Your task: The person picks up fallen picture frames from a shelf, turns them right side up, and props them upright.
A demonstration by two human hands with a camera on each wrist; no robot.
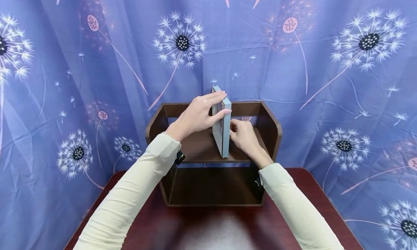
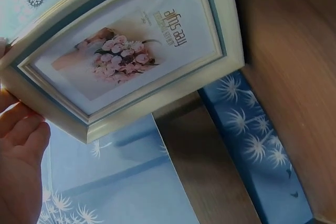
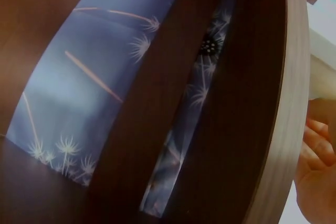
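A picture frame (image 1: 226, 134) with a pale blue edge stands upright, turned nearly edge-on to the head view, on the upper shelf of a brown two-tier rack (image 1: 195, 145). My left hand (image 1: 202, 112) grips its upper part, fingers over the top and thumb on the near edge. The left wrist view shows the cream-and-blue front of the frame (image 2: 157, 100), with a printed bouquet picture inside. On the right side, my right hand (image 1: 244, 134) has curled fingers pinching at the frame's back; the fingertips are partly hidden. In the right wrist view, that hand (image 3: 317, 166) shows beyond the shelf edge.
The rack's side panels (image 1: 273, 130) rise on both sides of the upper shelf. Below is a lower shelf (image 1: 215, 188). The rack stands on a dark red table (image 1: 303, 188). A blue dandelion-print curtain (image 1: 130, 43) hangs behind and at both sides.
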